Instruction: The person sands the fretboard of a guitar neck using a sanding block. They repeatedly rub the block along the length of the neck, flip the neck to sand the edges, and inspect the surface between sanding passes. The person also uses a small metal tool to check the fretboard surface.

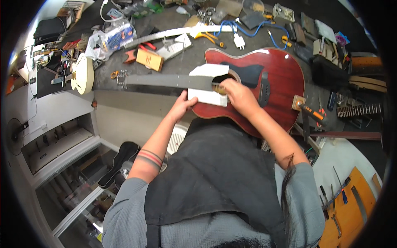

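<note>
A dark red acoustic guitar [285, 78] lies on the bench, its neck [157, 79] stretching left and no strings visible. White protective sheets [206, 97] cover the top on both sides of the fretboard's end. At the neck's near side, by the body, my left hand [180, 106] is closed around the edge, its thumb on the white sheet and its other fingers partly hidden beneath. My right hand [239, 96] is over the soundhole [232, 76] with curled fingers at the fretboard's end; whatever they pinch is hidden.
A cork-tipped clamp [312, 110] sits by the guitar's lower right edge. Beyond the neck lie a wooden block [149, 60], yellow-handled pliers [206, 37], a white charger plug [239, 41] and a blue cable [258, 29]. A cream guitar body [82, 74] stands at left.
</note>
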Motion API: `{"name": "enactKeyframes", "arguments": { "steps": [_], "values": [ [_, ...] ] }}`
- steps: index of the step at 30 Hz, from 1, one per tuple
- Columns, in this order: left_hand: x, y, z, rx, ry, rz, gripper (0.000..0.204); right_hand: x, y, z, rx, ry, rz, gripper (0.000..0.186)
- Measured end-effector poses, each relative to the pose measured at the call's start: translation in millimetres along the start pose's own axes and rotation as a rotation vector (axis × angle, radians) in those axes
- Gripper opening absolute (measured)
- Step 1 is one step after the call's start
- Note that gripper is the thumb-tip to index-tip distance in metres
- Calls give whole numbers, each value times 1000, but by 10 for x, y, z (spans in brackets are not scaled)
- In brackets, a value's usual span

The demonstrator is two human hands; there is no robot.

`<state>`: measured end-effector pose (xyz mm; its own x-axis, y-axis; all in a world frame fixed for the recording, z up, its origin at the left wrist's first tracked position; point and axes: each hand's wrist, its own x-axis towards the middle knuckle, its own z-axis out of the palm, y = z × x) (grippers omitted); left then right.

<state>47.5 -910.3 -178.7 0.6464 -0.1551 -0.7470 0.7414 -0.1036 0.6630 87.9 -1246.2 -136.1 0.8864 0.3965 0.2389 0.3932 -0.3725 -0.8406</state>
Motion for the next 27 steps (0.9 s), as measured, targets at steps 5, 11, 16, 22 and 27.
{"name": "enactKeyframes", "arguments": {
  "steps": [5,11,16,22,27],
  "values": [
    [-45,65,34,23,13,1,75,-2,50,59,-40,20,-1,37],
    [-30,63,-37,83,0,-15,83,16,-45,63,-43,31,50,27],
    [-59,163,-13,102,-27,-35,88,19,-155,-98,-162,91,12,22],
    [-211,86,-28,48,-19,23,102,558,-537,-658,-260,373,62,9],
    [-451,-297,-224,169,146,64,99,2148,-741,-1523,24,735,37,13]
  ]
}}
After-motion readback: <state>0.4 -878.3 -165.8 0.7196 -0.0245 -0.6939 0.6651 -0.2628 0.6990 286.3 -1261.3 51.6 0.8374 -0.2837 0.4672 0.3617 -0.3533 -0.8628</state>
